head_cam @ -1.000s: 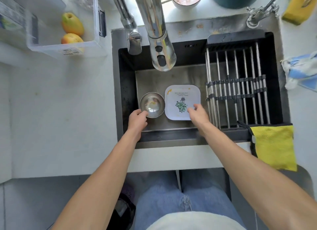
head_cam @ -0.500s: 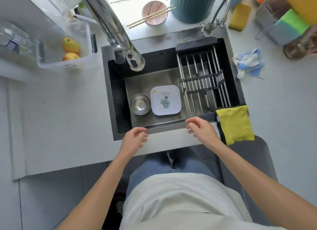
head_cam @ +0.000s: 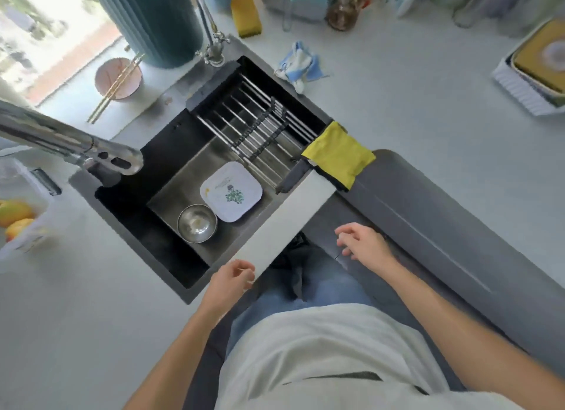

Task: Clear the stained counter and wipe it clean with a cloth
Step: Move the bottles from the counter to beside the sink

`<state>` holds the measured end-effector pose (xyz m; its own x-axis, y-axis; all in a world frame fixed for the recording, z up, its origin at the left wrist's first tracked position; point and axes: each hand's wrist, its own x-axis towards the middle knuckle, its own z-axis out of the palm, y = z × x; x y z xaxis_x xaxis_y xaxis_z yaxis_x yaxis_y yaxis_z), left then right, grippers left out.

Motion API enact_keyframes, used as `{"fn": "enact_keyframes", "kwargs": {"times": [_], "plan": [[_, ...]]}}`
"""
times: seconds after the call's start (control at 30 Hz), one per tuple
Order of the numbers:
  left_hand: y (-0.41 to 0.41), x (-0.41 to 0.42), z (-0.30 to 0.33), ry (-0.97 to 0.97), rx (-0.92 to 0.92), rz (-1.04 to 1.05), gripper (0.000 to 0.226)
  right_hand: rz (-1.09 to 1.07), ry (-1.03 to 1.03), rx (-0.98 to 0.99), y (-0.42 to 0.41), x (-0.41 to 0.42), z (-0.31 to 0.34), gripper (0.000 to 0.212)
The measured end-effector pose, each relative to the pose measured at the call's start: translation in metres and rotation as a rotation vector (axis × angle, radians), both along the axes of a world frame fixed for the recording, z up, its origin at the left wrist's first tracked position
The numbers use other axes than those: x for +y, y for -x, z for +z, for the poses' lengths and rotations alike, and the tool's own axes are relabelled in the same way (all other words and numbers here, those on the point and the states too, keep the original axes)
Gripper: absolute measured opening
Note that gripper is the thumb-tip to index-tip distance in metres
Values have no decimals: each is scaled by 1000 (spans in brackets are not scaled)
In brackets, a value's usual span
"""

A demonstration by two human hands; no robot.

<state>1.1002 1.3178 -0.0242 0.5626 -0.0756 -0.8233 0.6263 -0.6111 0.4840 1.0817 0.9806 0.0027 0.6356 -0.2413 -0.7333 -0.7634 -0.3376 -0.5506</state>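
A small steel bowl (head_cam: 197, 223) and a white square plate (head_cam: 231, 191) with a green plant print lie side by side on the sink (head_cam: 131, 207) floor. A yellow cloth (head_cam: 339, 153) hangs over the sink's front right corner. A blue and white cloth (head_cam: 301, 65) lies crumpled on the white counter (head_cam: 428, 128) behind it. My left hand (head_cam: 230, 279) hovers at the sink's front edge, fingers loosely curled, holding nothing. My right hand (head_cam: 363, 243) hangs in front of the counter edge, below the yellow cloth, also empty with relaxed fingers.
A roll-up drying rack (head_cam: 260, 128) spans the sink's right part, and the tap (head_cam: 76, 148) reaches over its left. Behind the sink stand a pink bowl with chopsticks (head_cam: 117, 77), a teal ribbed container (head_cam: 153, 21), a yellow sponge (head_cam: 246, 16) and bottles. A clear box with fruit (head_cam: 18, 220) sits left.
Both hands let go of the bowl and plate in the sink and drew back to the counter's front edge. The view has swung to the right.
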Motion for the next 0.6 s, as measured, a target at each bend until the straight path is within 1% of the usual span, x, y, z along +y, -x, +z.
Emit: {"fn": "enact_keyframes", "kwargs": {"times": [0.1, 0.2, 0.27, 0.37, 0.5, 0.6], "plan": [[-6, -13, -7, 2, 21, -174, 13, -189, 28, 29, 65, -8, -8, 17], [-10, -36, -15, -14, 32, -357, 11, -360, 18, 105, 139, -14, -22, 14], [-11, -59, -17, -12, 23, -494, 12, -511, 17, 152, 191, -14, -32, 13], [-6, -102, -16, -10, 10, -721, 15, -707, 11, 210, 270, -6, -42, 13], [12, -172, -13, -12, -27, -942, 15, -963, -20, 264, 365, 19, -54, 14], [36, -225, -11, -15, -55, -1101, 15, -1186, -86, 279, 421, 42, -58, 16]]}}
